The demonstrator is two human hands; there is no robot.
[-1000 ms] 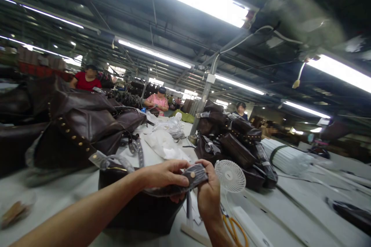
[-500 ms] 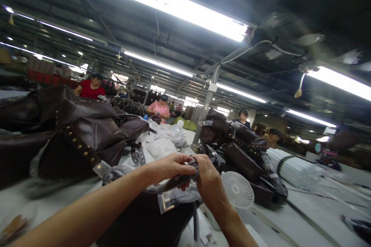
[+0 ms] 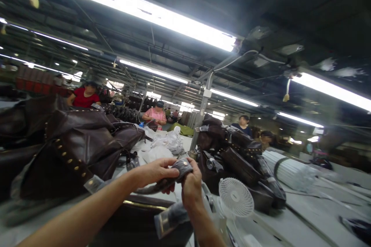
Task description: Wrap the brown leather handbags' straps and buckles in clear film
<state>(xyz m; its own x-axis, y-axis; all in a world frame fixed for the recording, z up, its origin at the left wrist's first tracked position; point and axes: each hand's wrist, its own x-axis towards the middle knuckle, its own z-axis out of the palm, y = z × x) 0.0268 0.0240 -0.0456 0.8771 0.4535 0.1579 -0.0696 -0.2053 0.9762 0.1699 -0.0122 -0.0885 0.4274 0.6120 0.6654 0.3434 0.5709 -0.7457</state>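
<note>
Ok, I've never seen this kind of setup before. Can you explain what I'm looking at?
There's no machine here, just a person's two bare hands. The view comes from a camera worn on that person's head, looking forward and down, so the forearms enter from below. The left hand and right hand together hold a dark strap with a metal stud, apparently wrapped in clear plastic. Just below is a dark bag. On the pale table sit a left heap of bags, a right heap of bags, crumpled white wrapping between them, and a small fan.
</note>
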